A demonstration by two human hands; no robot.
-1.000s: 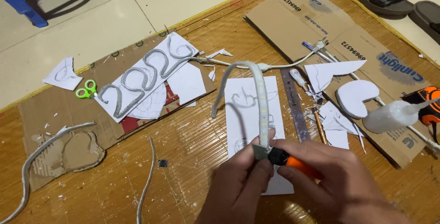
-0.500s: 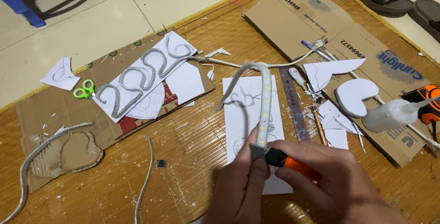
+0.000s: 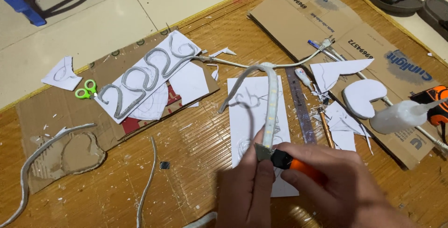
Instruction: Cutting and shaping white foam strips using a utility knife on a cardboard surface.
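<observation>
Fingers (image 3: 263,172) of the left hand (image 3: 247,195) are pinched closed on the lower end of a white strip (image 3: 269,111), which arches up and over a paper sheet (image 3: 254,116) lying on the bamboo mat (image 3: 196,144). An orange-handled knife (image 3: 291,162) is gripped in the closed right hand (image 3: 336,190), its blade (image 3: 262,151) set against the strip just above the left thumb. Because blade and thumb are nearly touching, a slip could be judged likely to nick the thumb, especially if the rubbery strip flexes or rolls under pressure. The far end of the strip is unsupported, so it may spring sideways and spoil the cut. Beside the sheet a steel ruler (image 3: 298,104) is laid, with paper scraps (image 3: 343,125) and a white foam piece (image 3: 364,97) further right on flattened cardboard (image 3: 298,18). A glue bottle (image 3: 403,116) is lying near the right edge. To the left, grey numerals (image 3: 149,76) shaped from strip are fixed on white card, with green scissors (image 3: 86,90) near them.
</observation>
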